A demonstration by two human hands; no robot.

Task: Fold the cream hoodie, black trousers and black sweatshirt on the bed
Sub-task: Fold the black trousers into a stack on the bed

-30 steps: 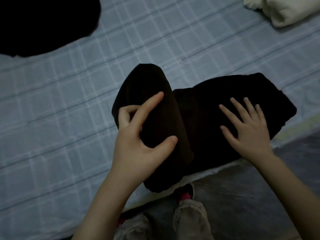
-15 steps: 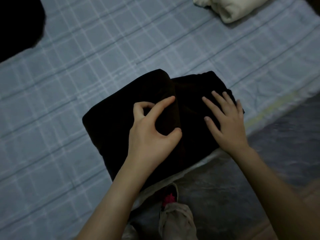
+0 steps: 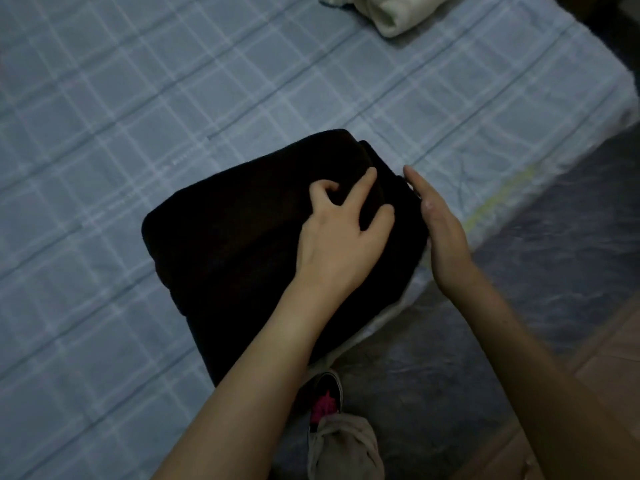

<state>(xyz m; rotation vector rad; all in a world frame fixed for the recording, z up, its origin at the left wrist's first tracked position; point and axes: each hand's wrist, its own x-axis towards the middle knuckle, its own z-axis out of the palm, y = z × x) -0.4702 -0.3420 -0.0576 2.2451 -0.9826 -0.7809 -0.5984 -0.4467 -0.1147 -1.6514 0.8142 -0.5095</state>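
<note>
A black garment [image 3: 242,244] lies folded into a thick, roughly square bundle near the edge of the bed [image 3: 138,98], on a pale blue sheet with a white check — whether it is the trousers or the sweatshirt cannot be told in this dim light. The left hand [image 3: 341,237] rests palm-down on the bundle's right part, its fingers [image 3: 367,181] curled into the top layer and thumb spread toward the right edge; the grip looks like a loose pinch on the cloth, though it is too dark to say whether any fabric is actually caught. The right hand [image 3: 436,223] stands on edge just beside the bundle's right side, flat and open, fingers straight and together, touching or nearly touching the fold and holding nothing. The cream hoodie [image 3: 394,12] sits well apart at the far top of the bed, bunched and partly cut off by the frame. Below the bed's edge, a dark shoe [image 3: 323,393] with a pink patch stands on the floor [image 3: 519,306] — a beige trouser cuff [image 3: 346,448] above it.
</note>
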